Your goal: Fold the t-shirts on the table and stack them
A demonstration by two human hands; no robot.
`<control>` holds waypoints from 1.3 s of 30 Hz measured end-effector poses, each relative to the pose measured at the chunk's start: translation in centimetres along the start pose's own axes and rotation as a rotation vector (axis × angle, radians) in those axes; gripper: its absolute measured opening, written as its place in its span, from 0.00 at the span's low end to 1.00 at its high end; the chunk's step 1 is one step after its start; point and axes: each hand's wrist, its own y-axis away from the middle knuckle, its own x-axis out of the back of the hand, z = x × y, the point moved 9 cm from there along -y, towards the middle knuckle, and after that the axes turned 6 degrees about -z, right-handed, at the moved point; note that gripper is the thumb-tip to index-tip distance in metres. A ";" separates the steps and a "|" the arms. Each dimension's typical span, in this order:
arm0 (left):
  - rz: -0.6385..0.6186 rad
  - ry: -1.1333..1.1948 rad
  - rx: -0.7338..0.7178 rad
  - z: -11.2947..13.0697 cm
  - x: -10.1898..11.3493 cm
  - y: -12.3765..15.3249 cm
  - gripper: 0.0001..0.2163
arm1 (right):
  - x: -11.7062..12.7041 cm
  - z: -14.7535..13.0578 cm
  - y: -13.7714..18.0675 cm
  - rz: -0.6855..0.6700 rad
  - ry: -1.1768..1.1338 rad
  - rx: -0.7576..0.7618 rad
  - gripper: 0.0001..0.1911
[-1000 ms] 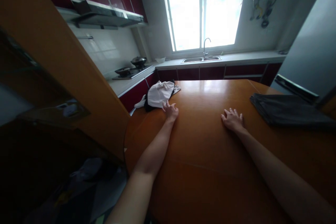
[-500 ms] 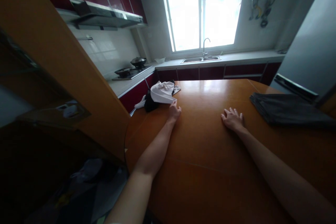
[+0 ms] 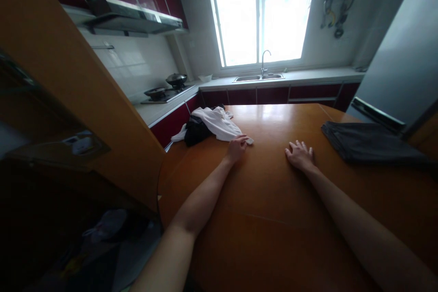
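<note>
White cloth [image 3: 221, 125] | drawn out taut-looking beside black cloth [image 3: 197, 133], seemingly because our left hand [image 3: 237, 147] pinches its edge | our right hand [image 3: 299, 155] gripping nothing, palm-down on table [image 3: 267, 187], perhaps for support

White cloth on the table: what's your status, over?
Left hand grip: closed on crumpled white cloth, near end. Right hand grip: open, on glossy brown wooden table. Bunched black fabric against the white cloth's left side.
</note>
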 end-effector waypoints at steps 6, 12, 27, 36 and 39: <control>0.032 -0.258 0.487 -5.8 2.4 1.4 0.21 | 0.1 0.0 0.1 0.009 -0.007 0.006 0.30; -0.031 -0.242 0.448 -6.8 2.1 0.7 0.10 | 0.0 0.0 0.0 0.013 -0.011 0.007 0.30; -0.136 0.029 0.028 -1.0 0.3 0.0 0.05 | 0.0 0.0 -0.2 0.007 -0.001 0.004 0.30; 0.037 -0.020 -0.051 2.1 1.0 0.4 0.14 | 1.7 0.0 0.5 0.091 -0.161 0.009 0.24; 0.161 -0.207 0.230 -1.6 3.3 0.9 0.19 | 3.5 0.2 0.9 0.225 -0.293 -0.001 0.25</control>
